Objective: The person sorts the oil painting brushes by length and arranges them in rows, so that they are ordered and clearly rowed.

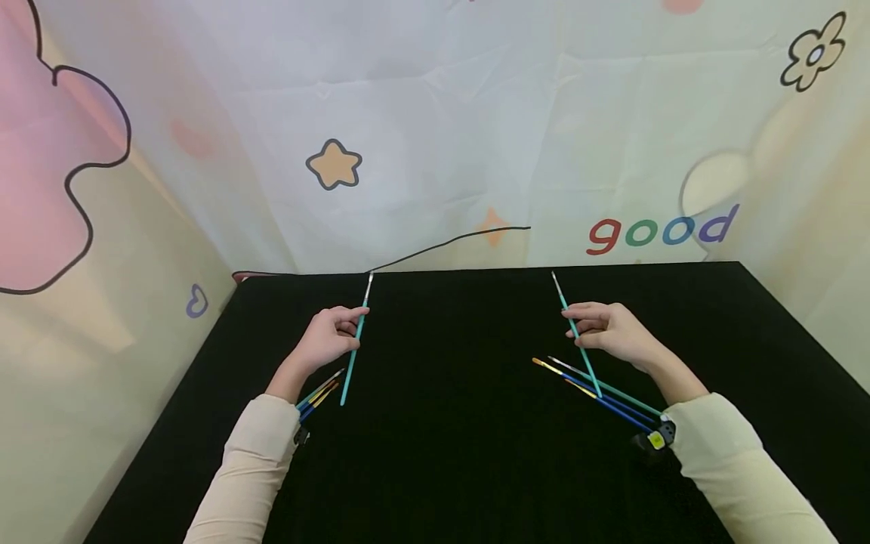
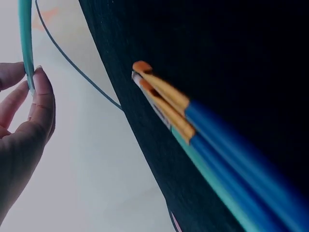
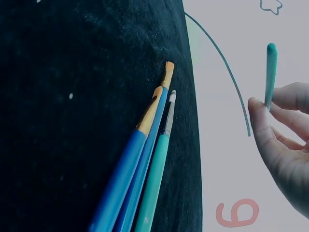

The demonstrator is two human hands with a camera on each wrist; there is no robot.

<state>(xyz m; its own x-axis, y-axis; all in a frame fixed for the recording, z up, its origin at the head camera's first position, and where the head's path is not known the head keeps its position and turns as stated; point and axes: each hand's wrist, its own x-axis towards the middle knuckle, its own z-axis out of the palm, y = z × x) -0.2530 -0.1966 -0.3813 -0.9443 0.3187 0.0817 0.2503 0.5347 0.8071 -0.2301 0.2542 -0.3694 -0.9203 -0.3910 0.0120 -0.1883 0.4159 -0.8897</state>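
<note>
My left hand [image 1: 326,336] pinches a teal paintbrush [image 1: 349,374] between thumb and fingers, its bristle end pointing away toward the back wall. In the left wrist view the handle of this teal brush [image 2: 26,38] rises from the fingertips. My right hand [image 1: 608,329] likewise pinches another teal paintbrush [image 1: 589,369], which leans away and to the left. Beside the left wrist lie blue paintbrushes [image 2: 227,140] and a teal one [image 2: 200,162], partly hidden by the sleeve. Near the right wrist are two blue paintbrushes [image 3: 118,179] with gold ferrules and a teal one [image 3: 157,179] with a silver ferrule.
A black-covered table [image 1: 448,423] spreads under both hands. Behind it hangs a pale printed cloth [image 1: 435,151] with a star, a flower and the word "good"; more cloth closes in both sides. A small dark device [image 1: 655,438] sits at the right cuff.
</note>
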